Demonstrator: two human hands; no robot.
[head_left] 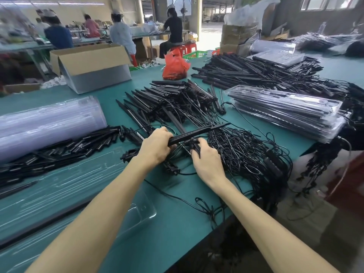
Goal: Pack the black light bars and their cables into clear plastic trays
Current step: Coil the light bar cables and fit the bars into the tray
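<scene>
My left hand (pixel 157 144) grips the near end of a black light bar (pixel 199 133) that slants up to the right above the green table. Just right of it, my right hand (pixel 206 156) curls its fingers round a second black bar end (pixel 196 145) with thin cable trailing from it. Behind both hands lies a heap of loose light bars (pixel 173 101). Their tangled black cables (pixel 246 150) spread to the right. An open clear plastic tray (pixel 65 186) lies flat at the near left, with a black bar along its near side.
A roll-like stack of empty clear trays (pixel 49 123) sits at the left above a row of short black parts (pixel 59 152). Filled trays (pixel 285 113) are stacked at the right. A second bar pile (pixel 256 71), a red bag (pixel 175 66) and a cardboard box (pixel 92 67) stand farther back. People work beyond.
</scene>
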